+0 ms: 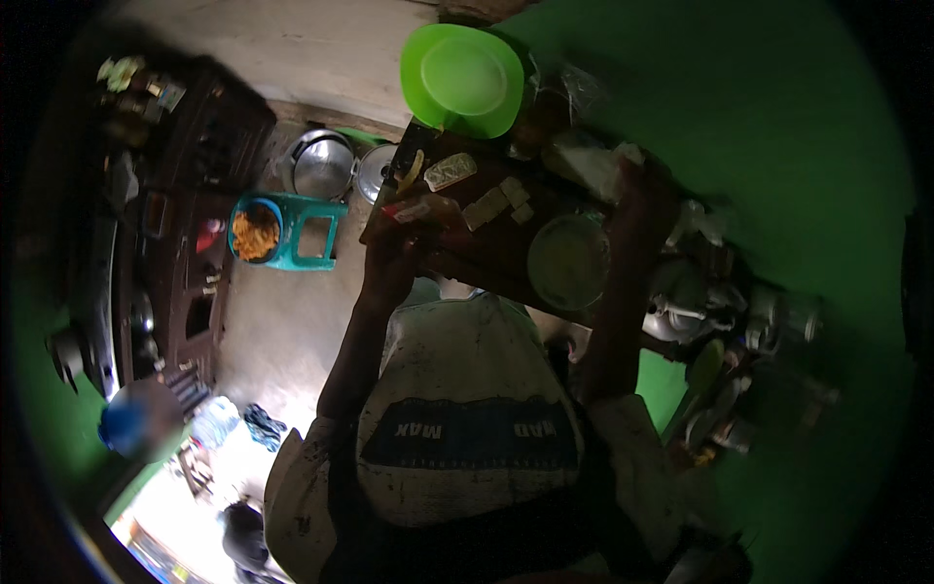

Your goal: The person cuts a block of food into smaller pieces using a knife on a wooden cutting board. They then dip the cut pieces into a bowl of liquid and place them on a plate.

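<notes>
My left hand (pixel 405 244) is at the left end of a dark wooden table (pixel 474 266), closed on a clear plastic packet (pixel 416 210) with red on it. Behind it lie a pale, patterned block (pixel 450 172) and a yellowish curved piece (pixel 412 171). Several pale cut pieces (pixel 500 201) rest on the table's middle. My right hand (pixel 642 179) is raised over the right side, at a whitish plastic bag (pixel 595 164); shadow hides its fingers. A round, pale dish (pixel 569 261) sits between my arms, nearer the right one.
A green plastic basin (pixel 462 80) stands at the table's far end. Metal pots (pixel 321 164) are on the floor to the left, beside a teal stool (pixel 310 233) bearing a blue bowl of orange food (pixel 255 232). Kettles and metalware (pixel 682 303) crowd the right. A dark wooden cabinet (pixel 197 270) stands far left.
</notes>
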A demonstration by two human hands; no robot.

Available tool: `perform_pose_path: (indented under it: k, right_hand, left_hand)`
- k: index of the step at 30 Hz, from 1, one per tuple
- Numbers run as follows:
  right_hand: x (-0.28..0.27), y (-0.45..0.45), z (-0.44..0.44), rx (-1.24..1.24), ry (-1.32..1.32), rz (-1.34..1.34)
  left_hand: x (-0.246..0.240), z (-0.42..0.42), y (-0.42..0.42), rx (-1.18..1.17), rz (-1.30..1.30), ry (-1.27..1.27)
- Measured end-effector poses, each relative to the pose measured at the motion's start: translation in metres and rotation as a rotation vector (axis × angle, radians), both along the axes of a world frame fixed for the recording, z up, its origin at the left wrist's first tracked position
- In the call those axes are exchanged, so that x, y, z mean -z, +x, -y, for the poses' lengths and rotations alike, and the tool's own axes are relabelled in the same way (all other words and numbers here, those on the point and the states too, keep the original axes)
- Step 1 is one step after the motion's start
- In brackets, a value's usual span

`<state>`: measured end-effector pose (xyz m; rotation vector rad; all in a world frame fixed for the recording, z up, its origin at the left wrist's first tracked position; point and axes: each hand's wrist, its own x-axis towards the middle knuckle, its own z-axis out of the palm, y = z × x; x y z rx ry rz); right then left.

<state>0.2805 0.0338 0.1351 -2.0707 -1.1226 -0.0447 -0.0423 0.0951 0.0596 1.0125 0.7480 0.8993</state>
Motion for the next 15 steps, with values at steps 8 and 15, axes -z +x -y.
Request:
perform_pose_path:
  k: [8, 15]
  right_hand:
    - [0.125, 0.045, 0.013, 0.200, -0.080, -0.291]
    - [0.171, 0.074, 0.048, 0.148, 0.267, -0.243]
  left_hand:
    - [0.008, -0.067, 0.001, 0.085, -0.285, 0.311]
    - [-0.019, -0.056, 0.015, -0.047, -0.146, 0.285]
